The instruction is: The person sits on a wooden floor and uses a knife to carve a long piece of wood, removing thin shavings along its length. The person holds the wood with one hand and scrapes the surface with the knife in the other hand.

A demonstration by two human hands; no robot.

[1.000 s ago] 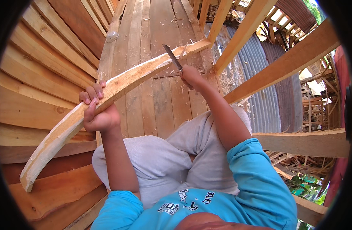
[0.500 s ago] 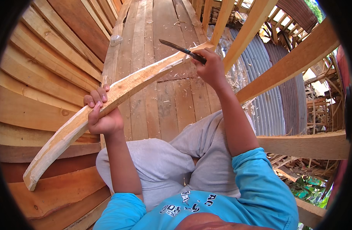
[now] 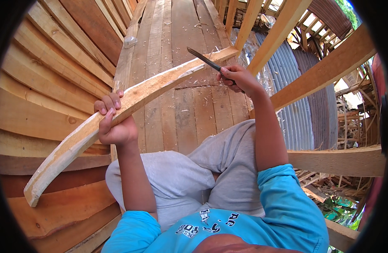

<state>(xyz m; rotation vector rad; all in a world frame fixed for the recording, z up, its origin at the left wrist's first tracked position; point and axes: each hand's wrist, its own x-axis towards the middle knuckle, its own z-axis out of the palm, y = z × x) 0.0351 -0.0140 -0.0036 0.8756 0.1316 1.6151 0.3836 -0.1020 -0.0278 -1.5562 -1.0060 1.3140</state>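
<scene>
A long pale wooden plank [image 3: 149, 90] slants from the lower left up to the far right, its edge whitish and freshly cut. My left hand [image 3: 118, 122] wraps round it left of the middle, fingers over the upper edge and thumb on the near side. In my right hand [image 3: 239, 79], closed on the dark handle, is a knife [image 3: 203, 58]. Its blade points up and left, over the plank near its far end. A curled shaving [image 3: 211, 55] shows beside the blade.
Board walling [image 3: 37, 107] rises on the left. Shavings lie scattered over the plank floor [image 3: 183, 109]. A clear plastic container [image 3: 130, 41] stands at the far left. Wooden posts and a rail [image 3: 325, 74] line the right side, with corrugated metal sheets [image 3: 293, 101] beyond. My crossed legs [image 3: 177, 168] are below.
My right hand and the knife have moved right and toward me, uncovering the plank's far end. The plank has shifted slightly; my left hand keeps its grip.
</scene>
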